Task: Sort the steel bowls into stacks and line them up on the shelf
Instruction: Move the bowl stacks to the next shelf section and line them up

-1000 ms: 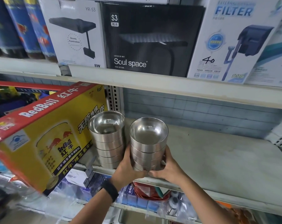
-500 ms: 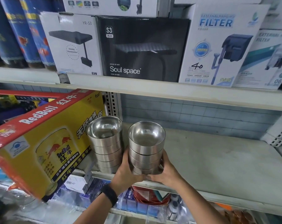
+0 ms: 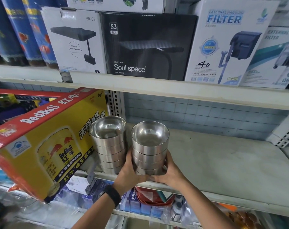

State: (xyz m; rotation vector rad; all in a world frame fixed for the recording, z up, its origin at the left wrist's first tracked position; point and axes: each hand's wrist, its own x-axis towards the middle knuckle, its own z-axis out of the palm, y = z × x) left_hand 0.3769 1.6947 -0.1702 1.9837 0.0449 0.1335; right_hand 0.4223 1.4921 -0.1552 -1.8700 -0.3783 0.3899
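Two stacks of steel bowls stand side by side near the front edge of the grey shelf (image 3: 223,171). The left stack (image 3: 109,146) stands free beside a yellow box. The right stack (image 3: 149,149) is held from both sides: my left hand (image 3: 132,171) grips its lower left side and my right hand (image 3: 170,172) wraps its lower right side. Whether the stack's base touches the shelf is hidden by my fingers. A black band sits on my left wrist.
A tilted yellow and red RedBull box (image 3: 46,142) leans close to the left stack. The upper shelf (image 3: 173,93) overhead carries boxed aquarium lights and filters. Right of the stacks lies bare shelf. Packaged goods fill the shelf below (image 3: 150,205).
Both hands keep their hold on the right stack. The stack sits slightly lower in the view, mostly from the camera tilting up. The left stack has not moved.
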